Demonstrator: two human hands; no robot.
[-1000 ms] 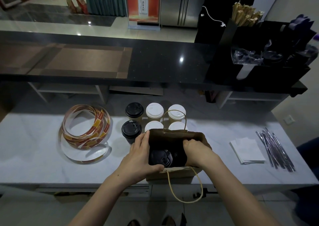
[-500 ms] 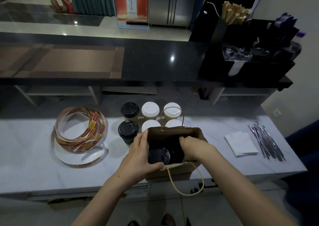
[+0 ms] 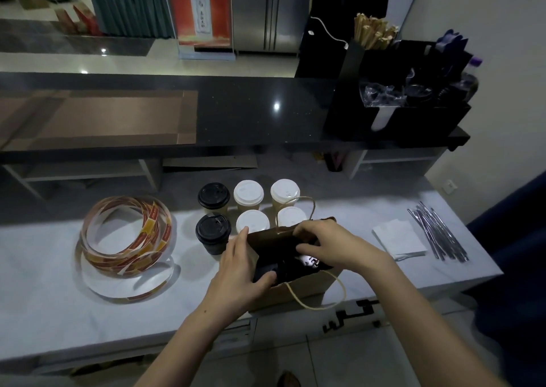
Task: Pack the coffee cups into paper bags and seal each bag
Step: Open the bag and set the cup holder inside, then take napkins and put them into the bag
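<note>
A brown paper bag (image 3: 298, 290) with twine handles stands open at the counter's front edge. A black-lidded cup (image 3: 307, 262) shows inside it. My left hand (image 3: 240, 264) grips the bag's left rim, thumb inside the mouth. My right hand (image 3: 328, 243) pinches the far rim and bends it over the opening. Behind the bag stand two black-lidded cups (image 3: 213, 233) and several white-lidded cups (image 3: 248, 193).
A coil of red-and-yellow sticker tape (image 3: 127, 233) lies on the white counter (image 3: 47, 292) at left. White napkins (image 3: 397, 240) and wrapped straws (image 3: 437, 233) lie at right. A black condiment organizer (image 3: 399, 102) sits on the raised dark ledge behind.
My right hand rose from inside the bag to its far rim and folds it forward. The bag's mouth has narrowed. My left hand stays on the left rim.
</note>
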